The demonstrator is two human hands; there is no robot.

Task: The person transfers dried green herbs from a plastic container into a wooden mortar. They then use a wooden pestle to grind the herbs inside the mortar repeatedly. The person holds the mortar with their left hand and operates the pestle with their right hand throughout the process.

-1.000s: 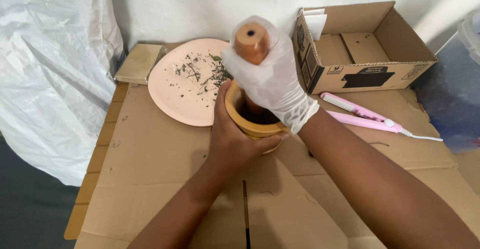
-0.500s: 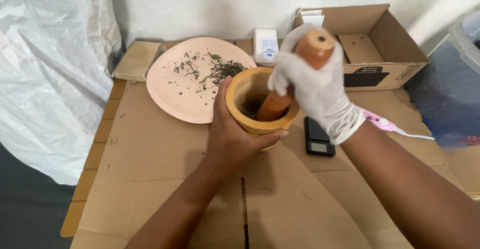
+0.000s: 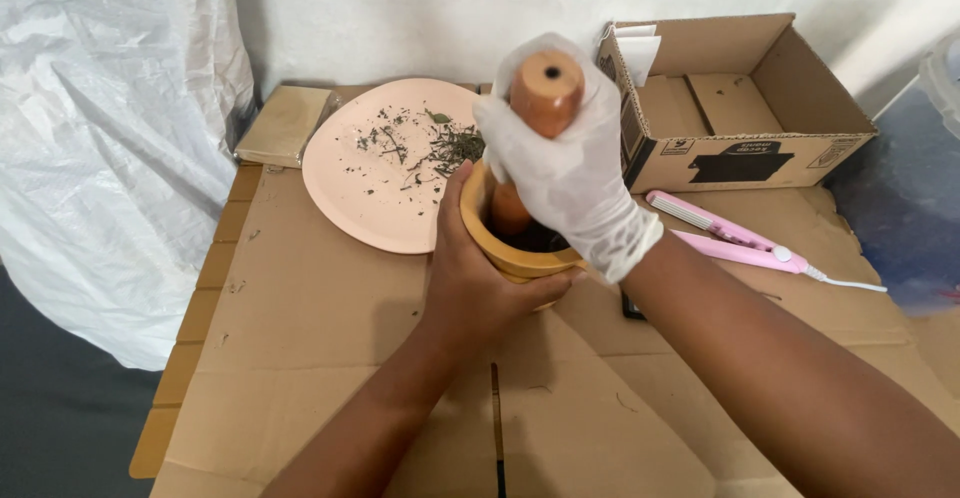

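My left hand (image 3: 480, 283), bare, wraps the near side of a small wooden mortar (image 3: 500, 248) that stands on flattened cardboard. My right hand (image 3: 565, 163), in a white glove, grips a wooden pestle (image 3: 545, 93) whose lower end is down inside the mortar. The pestle stands nearly upright, its round top facing the camera. Dark material lies in the bowl, mostly hidden by the glove. Just left of the mortar sits a pale pink plate (image 3: 365, 198) with scattered dried green herb bits (image 3: 450, 146).
An open cardboard box (image 3: 745, 153) stands at the back right. A pink corded hand tool (image 3: 730, 238) lies in front of it. A flat tan block (image 3: 283, 126) lies by the plate, and white plastic sheeting (image 3: 110, 138) hangs at left.
The pestle has swung from leaning right back toward upright and left inside the mortar. My gloved hand now hides the small white item and the dark device seen half a second ago.
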